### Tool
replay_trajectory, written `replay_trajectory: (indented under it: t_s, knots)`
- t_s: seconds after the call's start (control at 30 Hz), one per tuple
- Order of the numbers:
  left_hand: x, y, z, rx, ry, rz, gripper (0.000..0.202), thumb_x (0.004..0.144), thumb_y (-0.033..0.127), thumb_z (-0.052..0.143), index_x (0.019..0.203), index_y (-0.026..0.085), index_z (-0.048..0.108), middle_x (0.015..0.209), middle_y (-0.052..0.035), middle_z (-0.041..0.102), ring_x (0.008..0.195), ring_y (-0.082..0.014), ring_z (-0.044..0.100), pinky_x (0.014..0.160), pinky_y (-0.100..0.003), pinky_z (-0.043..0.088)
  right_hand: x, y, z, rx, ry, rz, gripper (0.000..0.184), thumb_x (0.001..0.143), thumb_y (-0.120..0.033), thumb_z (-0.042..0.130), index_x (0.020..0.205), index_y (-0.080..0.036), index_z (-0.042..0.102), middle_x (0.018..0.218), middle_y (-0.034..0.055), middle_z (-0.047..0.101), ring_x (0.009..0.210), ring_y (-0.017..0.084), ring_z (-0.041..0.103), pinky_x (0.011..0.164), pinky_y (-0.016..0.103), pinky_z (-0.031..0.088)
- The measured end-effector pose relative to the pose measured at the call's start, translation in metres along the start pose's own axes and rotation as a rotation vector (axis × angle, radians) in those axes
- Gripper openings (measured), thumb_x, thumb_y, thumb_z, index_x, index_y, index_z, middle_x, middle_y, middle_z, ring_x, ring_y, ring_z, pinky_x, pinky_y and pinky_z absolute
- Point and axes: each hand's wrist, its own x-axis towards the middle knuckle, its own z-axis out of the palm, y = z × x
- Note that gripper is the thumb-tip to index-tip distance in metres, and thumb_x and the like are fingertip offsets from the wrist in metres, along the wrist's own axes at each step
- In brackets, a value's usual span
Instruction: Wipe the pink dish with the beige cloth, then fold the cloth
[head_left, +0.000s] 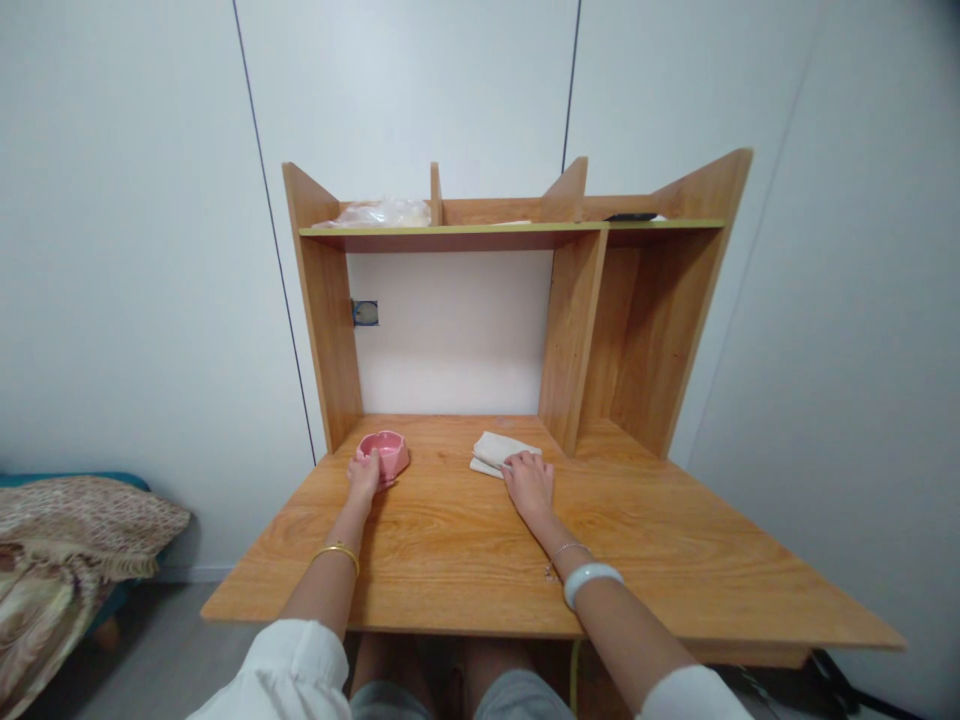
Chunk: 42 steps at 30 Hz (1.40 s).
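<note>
On the left of the desk, my left hand (364, 474) grips the near rim of a pink bowl (393, 457) that looks like an ashtray or small pet dish. The bowl is close to the desk surface; whether it is lifted I cannot tell. Further right, my right hand (531, 484) rests with its fingers curled on the right edge of a folded white cloth (495, 450). The cloth lies flat on the wood, and my fingertips partly cover it.
A wooden hutch (574, 340) with side panels rises from the back of the desk (450, 560). Its upper shelf bears a clear plastic bag (386, 212) and a dark flat object (631, 217). A wall socket (365, 313) shows behind. Left stands a bed with a patterned blanket (75, 520).
</note>
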Motion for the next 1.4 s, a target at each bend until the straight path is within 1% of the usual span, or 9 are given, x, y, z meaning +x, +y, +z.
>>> replay_trajectory:
  t_s: [0.13,0.37,0.57,0.7,0.87,0.97,1.17,1.27,1.4]
  knots:
    - [-0.002,0.004,-0.001,-0.038,-0.086,-0.064,0.033,0.085,0.028,0.045,0.115,0.013,0.041,0.066,-0.0059,0.062,0.046,-0.0174,0.063,0.041,-0.028,0.053,-0.002,0.011,0.001,0.205,0.127,0.147,0.026,0.088,-0.032,0.039,0.092,-0.020,0.061,0.101,0.0084,0.064,0.098,0.023,0.050,0.083,0.034,0.030]
    - [-0.018,0.005,-0.007,-0.090,-0.166,-0.085,0.023,0.085,0.024,0.043,0.105,0.012,0.048,0.059,-0.0061,0.062,0.047,-0.0183,0.064,0.039,-0.025,0.052,0.005,0.045,0.014,0.760,0.367,0.501,0.035,0.084,-0.040,0.032,0.098,-0.015,0.052,0.090,0.0116,0.066,0.080,0.019,0.060,0.069,0.026,0.041]
    - [-0.033,0.003,0.002,-0.161,-0.275,-0.111,0.030,0.085,0.024,0.045,0.112,0.013,0.039,0.061,-0.0043,0.062,0.044,-0.0174,0.063,0.040,-0.026,0.054,0.011,0.067,0.017,0.757,0.425,0.630,0.038,0.082,-0.037,0.029,0.105,-0.012,0.048,0.092,0.0157,0.065,0.083,0.022,0.061,0.068,0.027,0.043]
    - [-0.047,0.001,0.018,-0.232,-0.352,-0.140,0.036,0.084,0.025,0.046,0.116,0.018,0.030,0.069,-0.0040,0.063,0.042,-0.0140,0.062,0.042,-0.027,0.054,0.009,0.072,0.015,0.696,0.459,0.644,0.036,0.078,-0.028,0.036,0.107,-0.011,0.048,0.094,0.0167,0.063,0.090,0.025,0.058,0.075,0.031,0.041]
    - [-0.066,-0.001,0.033,-0.361,-0.480,-0.169,0.037,0.080,0.032,0.050,0.110,0.022,0.030,0.069,-0.0007,0.060,0.042,-0.0125,0.061,0.043,-0.024,0.053,0.007,0.074,0.016,0.529,0.563,0.622,0.038,0.072,-0.021,0.042,0.107,-0.011,0.050,0.098,0.0152,0.060,0.096,0.027,0.053,0.084,0.035,0.036]
    - [-0.074,-0.002,0.036,-0.418,-0.541,-0.174,0.037,0.078,0.031,0.048,0.110,0.023,0.030,0.064,0.0035,0.056,0.040,-0.0100,0.059,0.041,-0.020,0.051,0.007,0.072,0.018,0.510,0.535,0.612,0.039,0.077,-0.032,0.043,0.107,-0.010,0.052,0.094,0.0150,0.061,0.091,0.027,0.054,0.083,0.035,0.036]
    - [-0.082,-0.005,0.036,-0.393,-0.707,-0.151,0.055,0.072,0.030,0.050,0.121,0.027,0.027,0.062,0.0057,0.054,0.038,-0.0076,0.056,0.041,-0.017,0.049,0.005,0.064,0.015,0.281,0.407,0.585,0.058,0.074,-0.053,0.052,0.106,-0.005,0.056,0.104,0.0237,0.058,0.101,0.032,0.048,0.084,0.037,0.033]
    - [-0.083,-0.006,0.036,-0.339,-0.715,-0.121,0.063,0.071,0.030,0.051,0.127,0.027,0.022,0.064,0.0045,0.055,0.038,-0.0084,0.056,0.043,-0.019,0.050,0.003,0.063,0.012,0.204,0.272,0.527,0.052,0.076,-0.049,0.055,0.101,-0.004,0.061,0.100,0.0241,0.060,0.100,0.032,0.051,0.082,0.036,0.033]
    - [-0.084,-0.005,0.037,-0.294,-0.737,-0.107,0.065,0.073,0.029,0.052,0.130,0.025,0.022,0.065,0.0030,0.058,0.041,-0.0087,0.058,0.047,-0.021,0.052,0.001,0.063,0.009,0.224,0.150,0.450,0.035,0.081,-0.038,0.050,0.094,-0.009,0.067,0.091,0.0174,0.065,0.092,0.027,0.056,0.079,0.033,0.034]
